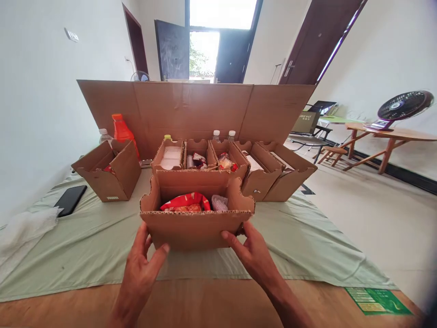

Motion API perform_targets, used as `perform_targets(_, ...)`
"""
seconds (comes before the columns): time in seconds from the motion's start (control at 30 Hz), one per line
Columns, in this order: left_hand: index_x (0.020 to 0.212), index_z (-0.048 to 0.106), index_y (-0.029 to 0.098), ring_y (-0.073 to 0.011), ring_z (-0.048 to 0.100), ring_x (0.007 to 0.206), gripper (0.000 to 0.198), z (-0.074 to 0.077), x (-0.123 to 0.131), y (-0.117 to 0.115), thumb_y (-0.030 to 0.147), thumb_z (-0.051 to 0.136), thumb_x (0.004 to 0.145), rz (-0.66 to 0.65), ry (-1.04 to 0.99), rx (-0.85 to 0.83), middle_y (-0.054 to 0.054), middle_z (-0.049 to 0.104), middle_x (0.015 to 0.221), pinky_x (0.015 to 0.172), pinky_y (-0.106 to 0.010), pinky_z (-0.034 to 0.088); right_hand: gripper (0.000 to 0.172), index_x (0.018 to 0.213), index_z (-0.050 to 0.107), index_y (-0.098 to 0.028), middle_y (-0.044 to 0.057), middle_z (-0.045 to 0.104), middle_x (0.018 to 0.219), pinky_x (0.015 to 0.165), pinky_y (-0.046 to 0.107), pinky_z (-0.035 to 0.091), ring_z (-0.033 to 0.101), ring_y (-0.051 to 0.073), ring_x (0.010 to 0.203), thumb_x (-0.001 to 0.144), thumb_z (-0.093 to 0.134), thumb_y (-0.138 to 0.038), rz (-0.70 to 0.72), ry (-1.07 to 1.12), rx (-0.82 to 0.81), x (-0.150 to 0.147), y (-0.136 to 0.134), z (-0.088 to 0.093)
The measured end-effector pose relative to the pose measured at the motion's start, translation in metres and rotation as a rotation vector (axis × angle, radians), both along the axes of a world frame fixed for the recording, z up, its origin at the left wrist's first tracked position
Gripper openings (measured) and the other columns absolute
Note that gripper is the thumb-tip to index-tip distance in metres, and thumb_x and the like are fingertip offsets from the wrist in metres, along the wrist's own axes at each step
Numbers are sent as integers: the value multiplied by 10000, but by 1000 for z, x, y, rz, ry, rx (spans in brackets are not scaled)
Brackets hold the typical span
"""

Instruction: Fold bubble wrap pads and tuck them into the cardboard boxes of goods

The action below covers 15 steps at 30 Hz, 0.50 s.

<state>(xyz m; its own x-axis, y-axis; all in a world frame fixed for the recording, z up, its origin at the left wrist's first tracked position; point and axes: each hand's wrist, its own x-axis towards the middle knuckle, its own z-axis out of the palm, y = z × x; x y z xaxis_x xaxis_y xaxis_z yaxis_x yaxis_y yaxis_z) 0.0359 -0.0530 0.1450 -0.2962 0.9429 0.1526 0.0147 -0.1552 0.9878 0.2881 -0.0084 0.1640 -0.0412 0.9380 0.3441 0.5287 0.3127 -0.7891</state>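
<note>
An open cardboard box (191, 230) sits on the pale green cloth (85, 241) right in front of me. It holds a red snack packet (186, 201) and a small clear-wrapped item (219, 202). My left hand (139, 269) rests at the box's lower left corner, fingers spread, thumb on the front wall. My right hand (254, 253) touches the box's lower right corner, fingers partly curled round the side. Neither hand has the box lifted.
Behind stands a row of open boxes (235, 166) with packets and bottles, backed by a tall cardboard sheet (194, 107). At the left are another box (109, 175), an orange bottle (121, 130), a black phone (70, 199) and white wrapping (27, 225). A table with a fan (404, 107) stands at the right.
</note>
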Motion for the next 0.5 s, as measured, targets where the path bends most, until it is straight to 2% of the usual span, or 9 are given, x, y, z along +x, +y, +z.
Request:
perform_targets(0.07, 1483, 446, 292, -299, 541, 1325, 689, 8, 2, -3, 406, 711, 858, 20, -4, 24, -88, 540, 1474, 1146, -476, 405, 317, 908, 611, -200, 43, 668, 797, 525, 288, 439, 556, 173, 620, 887, 596, -516, -9, -7, 25, 2, -1, 7)
perform_targets(0.17, 1490, 444, 315, -280, 484, 1386, 671, 29, 6, -4, 386, 710, 878, 73, 36, 138, -68, 533, 1482, 1211, -466, 318, 331, 876, 607, -207, 50, 670, 813, 513, 282, 418, 555, 169, 623, 892, 601, -537, -49, -22, 79, 2, 0, 26)
perform_targets(0.23, 1492, 441, 324, -270, 479, 1390, 663, 31, 5, -6, 377, 708, 887, 105, 63, 168, -60, 549, 1462, 1232, -463, 283, 320, 873, 607, -210, 41, 659, 788, 488, 272, 402, 540, 160, 599, 896, 600, -529, -46, -17, 92, -2, 0, 28)
perform_targets(0.3, 1498, 431, 318, -275, 507, 1363, 671, 18, 2, -12, 390, 703, 888, 130, 70, 131, -65, 577, 1423, 1232, -477, 287, 297, 898, 615, -207, 35, 656, 779, 469, 264, 398, 527, 154, 579, 899, 599, -503, -13, 4, 78, -8, -3, 19)
perform_targets(0.4, 1514, 399, 299, -318, 518, 1357, 707, -21, -6, -30, 453, 681, 884, 187, 68, -13, -85, 584, 1403, 1204, -507, 343, 266, 975, 634, -199, 41, 674, 827, 457, 260, 404, 528, 155, 586, 902, 599, -452, 75, 20, 8, -19, -6, -6)
perform_targets(0.5, 1530, 357, 297, -349, 443, 1429, 731, -54, -16, -53, 504, 643, 890, 277, 79, -129, -95, 523, 1467, 1203, -511, 354, 237, 1009, 636, -208, 41, 664, 849, 466, 262, 398, 531, 165, 616, 904, 594, -416, 163, 8, -34, -32, -3, -24)
